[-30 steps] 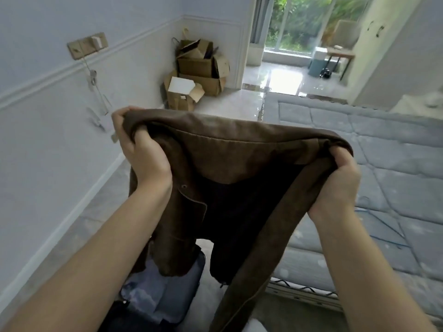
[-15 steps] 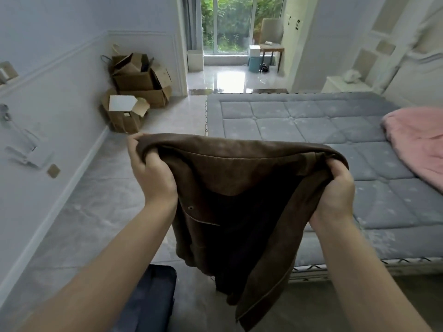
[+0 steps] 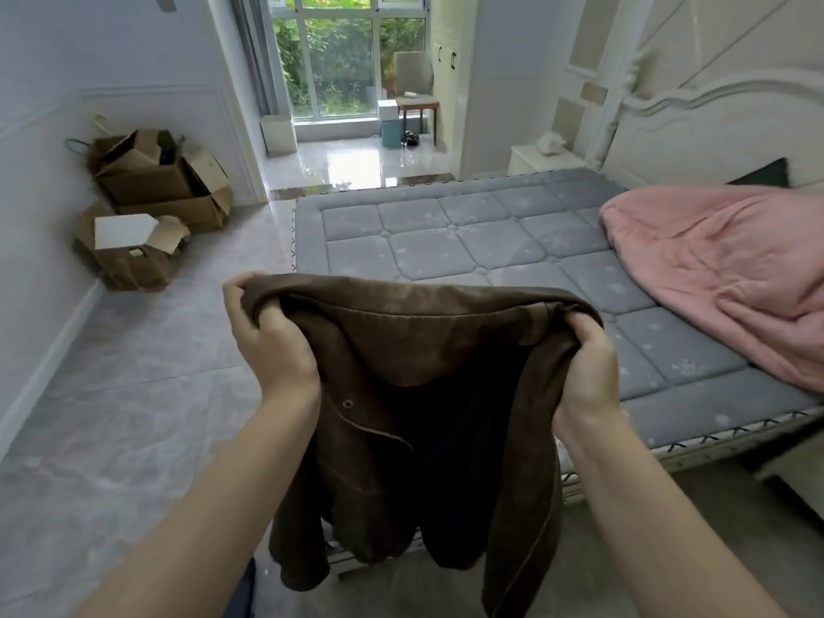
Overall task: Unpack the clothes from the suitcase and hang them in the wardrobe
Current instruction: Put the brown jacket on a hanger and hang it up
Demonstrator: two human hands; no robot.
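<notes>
A brown suede-like jacket (image 3: 410, 385) hangs open in front of me, held up by its two shoulders. My left hand (image 3: 272, 341) grips the left shoulder with curled fingers. My right hand (image 3: 588, 368) grips the right shoulder the same way. The jacket's dark lining faces me and its hem hangs down over the corner of the bed. Only a dark sliver of the suitcase (image 3: 243, 591) shows at the bottom edge, between my forearms. No wardrobe interior is in view.
A grey quilted mattress (image 3: 468, 234) fills the middle right, with a pink duvet (image 3: 731, 265) on its right side. Open cardboard boxes (image 3: 151, 202) stand against the left wall. Tiled floor (image 3: 133, 394) lies to the left. A doorway leads to a chair (image 3: 412, 82) by a window.
My view has swung right and away from the suitcase, which has dropped almost out of sight. The bed and pink duvet have come into view. Both hands keep the same hold on the jacket.
</notes>
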